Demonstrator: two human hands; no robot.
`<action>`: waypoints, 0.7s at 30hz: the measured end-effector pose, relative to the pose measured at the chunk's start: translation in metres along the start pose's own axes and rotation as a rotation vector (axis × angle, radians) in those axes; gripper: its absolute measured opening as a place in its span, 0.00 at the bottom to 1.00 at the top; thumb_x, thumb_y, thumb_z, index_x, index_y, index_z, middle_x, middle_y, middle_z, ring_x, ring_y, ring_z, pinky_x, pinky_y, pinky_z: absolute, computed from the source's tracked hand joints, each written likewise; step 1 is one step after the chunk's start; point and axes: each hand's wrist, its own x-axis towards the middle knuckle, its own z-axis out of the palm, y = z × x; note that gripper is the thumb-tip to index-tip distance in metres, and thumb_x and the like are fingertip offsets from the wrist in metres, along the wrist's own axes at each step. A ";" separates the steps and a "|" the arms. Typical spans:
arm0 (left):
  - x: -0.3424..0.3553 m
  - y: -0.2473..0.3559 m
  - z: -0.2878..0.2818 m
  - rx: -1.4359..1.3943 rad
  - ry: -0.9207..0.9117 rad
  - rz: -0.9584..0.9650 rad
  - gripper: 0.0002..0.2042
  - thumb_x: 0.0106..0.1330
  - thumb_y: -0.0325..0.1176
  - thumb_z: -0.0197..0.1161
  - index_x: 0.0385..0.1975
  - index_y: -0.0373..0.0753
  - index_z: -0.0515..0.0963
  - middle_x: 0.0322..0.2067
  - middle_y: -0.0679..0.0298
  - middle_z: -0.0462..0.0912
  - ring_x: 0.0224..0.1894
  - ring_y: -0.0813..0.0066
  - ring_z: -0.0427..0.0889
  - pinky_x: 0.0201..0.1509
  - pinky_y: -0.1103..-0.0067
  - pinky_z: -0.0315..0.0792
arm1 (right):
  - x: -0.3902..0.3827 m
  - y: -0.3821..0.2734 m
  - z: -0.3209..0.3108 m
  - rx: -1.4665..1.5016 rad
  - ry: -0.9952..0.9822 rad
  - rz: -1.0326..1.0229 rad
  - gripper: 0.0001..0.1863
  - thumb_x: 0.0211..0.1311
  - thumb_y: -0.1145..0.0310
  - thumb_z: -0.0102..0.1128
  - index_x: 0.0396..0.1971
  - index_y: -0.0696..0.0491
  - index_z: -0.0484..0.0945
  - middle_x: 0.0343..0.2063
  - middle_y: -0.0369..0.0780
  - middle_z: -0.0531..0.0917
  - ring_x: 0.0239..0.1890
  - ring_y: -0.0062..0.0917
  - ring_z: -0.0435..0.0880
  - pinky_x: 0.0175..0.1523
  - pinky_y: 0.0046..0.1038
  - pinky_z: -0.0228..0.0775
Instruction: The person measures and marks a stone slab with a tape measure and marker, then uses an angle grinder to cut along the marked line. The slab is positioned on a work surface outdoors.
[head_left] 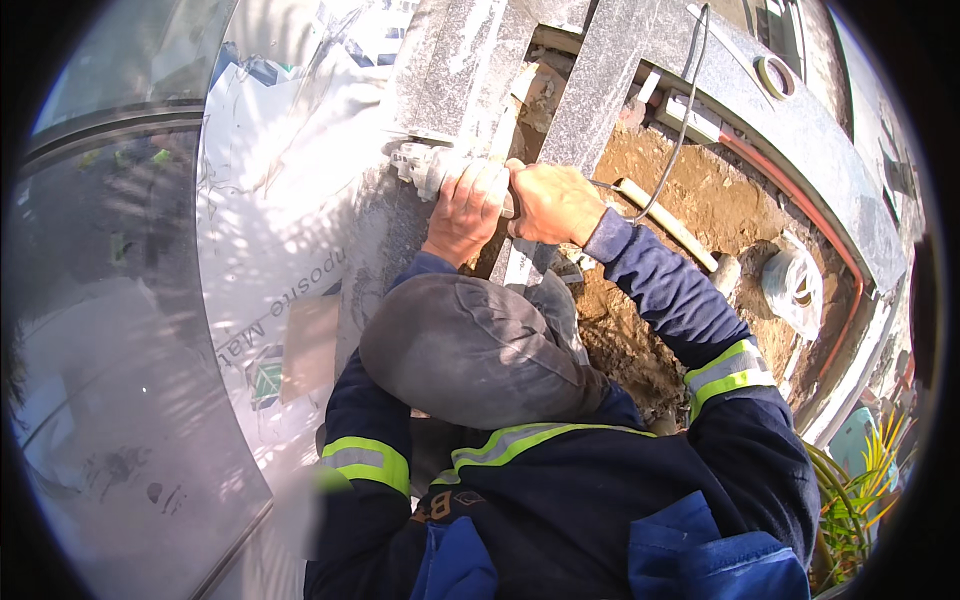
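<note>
Both my hands are closed around a dust-coated corded power tool (425, 168) that looks like an angle grinder. My left hand (470, 208) wraps its body behind the pale front end, and my right hand (555, 203) grips the rear, close beside the left. No disc can be made out. A dark cord (682, 135) leads from near my right hand up toward the top. Beneath and beyond the tool lie grey speckled stone slabs (435, 85), with a narrower grey strip (605, 85) to the right. My grey-clad knee (470, 350) rises between my arms.
Brown soil (655, 290) fills the gap on the right, with a pale pipe (665, 222) and an orange conduit (790, 180). A tape roll (775, 77) rests on the far stone ledge. White sheeting (270, 200) and a glass pane (110, 330) border the left; a plant (850, 500) stands lower right.
</note>
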 end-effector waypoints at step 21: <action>0.000 -0.002 0.001 -0.003 -0.036 -0.014 0.22 0.64 0.31 0.64 0.59 0.36 0.77 0.61 0.57 0.77 0.66 0.60 0.75 0.70 0.59 0.67 | 0.006 0.003 0.000 0.006 -0.049 -0.005 0.24 0.48 0.63 0.75 0.42 0.60 0.79 0.33 0.51 0.88 0.41 0.48 0.89 0.46 0.44 0.82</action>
